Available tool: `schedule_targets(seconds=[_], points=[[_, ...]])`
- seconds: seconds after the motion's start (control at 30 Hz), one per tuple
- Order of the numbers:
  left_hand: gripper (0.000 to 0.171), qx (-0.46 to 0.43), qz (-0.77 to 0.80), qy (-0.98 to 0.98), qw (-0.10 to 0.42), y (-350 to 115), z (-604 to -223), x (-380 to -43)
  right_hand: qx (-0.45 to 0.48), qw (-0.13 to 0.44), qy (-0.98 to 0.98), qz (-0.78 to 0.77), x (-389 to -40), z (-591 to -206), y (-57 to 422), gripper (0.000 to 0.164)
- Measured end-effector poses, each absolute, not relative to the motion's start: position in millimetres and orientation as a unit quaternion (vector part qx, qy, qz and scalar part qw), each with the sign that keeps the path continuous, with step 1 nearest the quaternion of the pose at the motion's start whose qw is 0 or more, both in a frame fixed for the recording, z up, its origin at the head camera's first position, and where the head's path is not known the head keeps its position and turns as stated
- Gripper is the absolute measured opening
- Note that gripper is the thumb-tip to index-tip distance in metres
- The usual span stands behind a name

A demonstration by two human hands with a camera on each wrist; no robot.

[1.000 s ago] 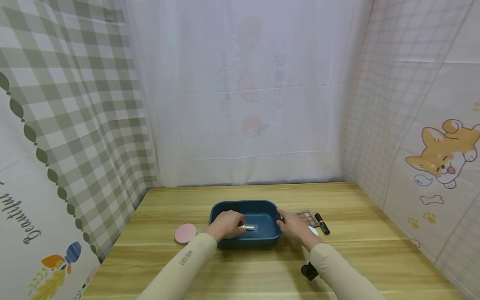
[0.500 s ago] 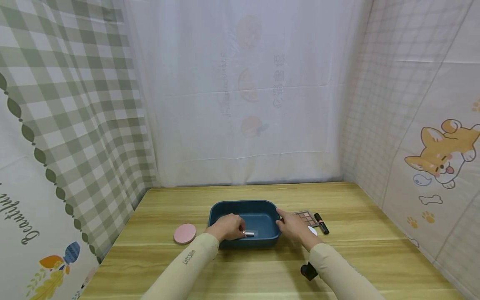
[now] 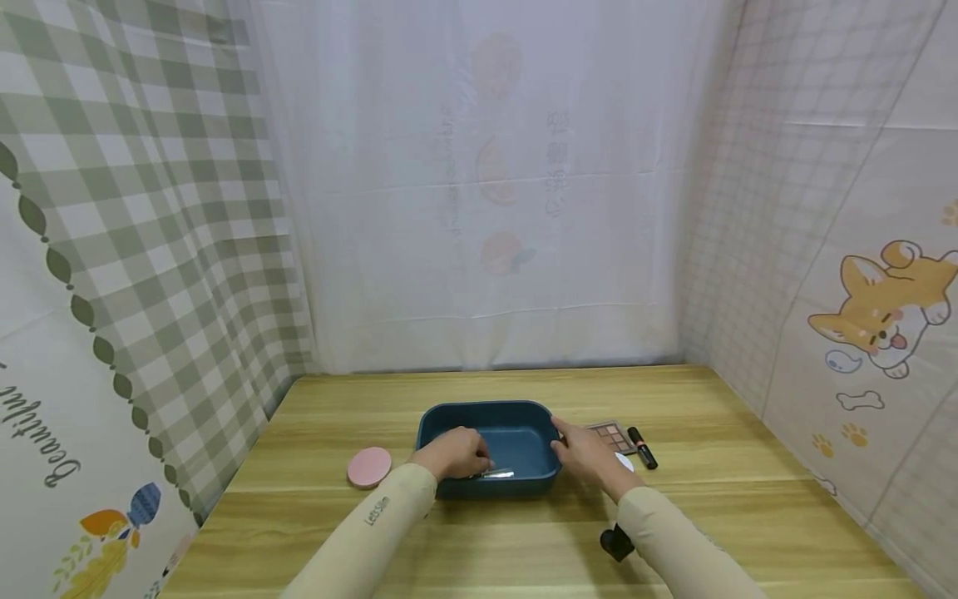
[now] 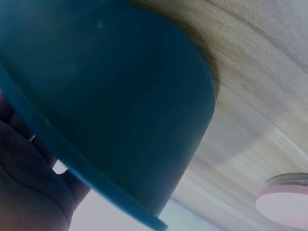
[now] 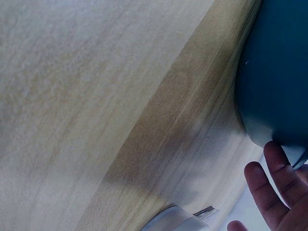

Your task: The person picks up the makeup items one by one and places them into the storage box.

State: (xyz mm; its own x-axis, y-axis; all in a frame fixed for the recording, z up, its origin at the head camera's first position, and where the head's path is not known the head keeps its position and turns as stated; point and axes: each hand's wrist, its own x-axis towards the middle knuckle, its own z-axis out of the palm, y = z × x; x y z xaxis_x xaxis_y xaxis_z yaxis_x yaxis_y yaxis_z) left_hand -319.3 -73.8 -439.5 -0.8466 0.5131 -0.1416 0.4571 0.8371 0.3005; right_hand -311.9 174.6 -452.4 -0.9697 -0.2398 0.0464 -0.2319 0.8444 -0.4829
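Observation:
A dark blue rectangular bin (image 3: 524,453) stands on the table. My left hand (image 3: 454,453) reaches over its left rim, fingers bent downward inside. At those fingertips, close to the near wall, is a slim silver-and-clear cosmetic tube (image 3: 500,473); the hand covers its left end, so I cannot tell whether the fingers still pinch it. In the left wrist view the bin wall (image 4: 144,106) hides most of the fingers. My right hand (image 3: 585,453) holds the bin's right rim, with a thumb and finger over the edge. The right wrist view shows a fingertip (image 5: 275,150) against the outer wall.
A round pink compact (image 3: 369,467) lies left of the bin. To the right are an eyeshadow palette (image 3: 612,435), a black tube with a pink band (image 3: 642,448) and a white round item (image 3: 624,461). A black item (image 3: 617,542) lies by the right forearm.
The left hand has moved slightly lower and right inside the bin. The tube has come down towards the near wall and now slants a little. The right hand has stayed at the rim.

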Motion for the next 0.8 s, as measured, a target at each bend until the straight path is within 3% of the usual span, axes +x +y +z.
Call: schedule_targets(seconds=[0.8], points=[[0.022, 0.26, 0.22, 0.94, 0.033, -131.1, -421.6, -315.9, -0.132, -0.006, 0.956, -0.261, -309.6, -453.9, 173.6, 0.05]])
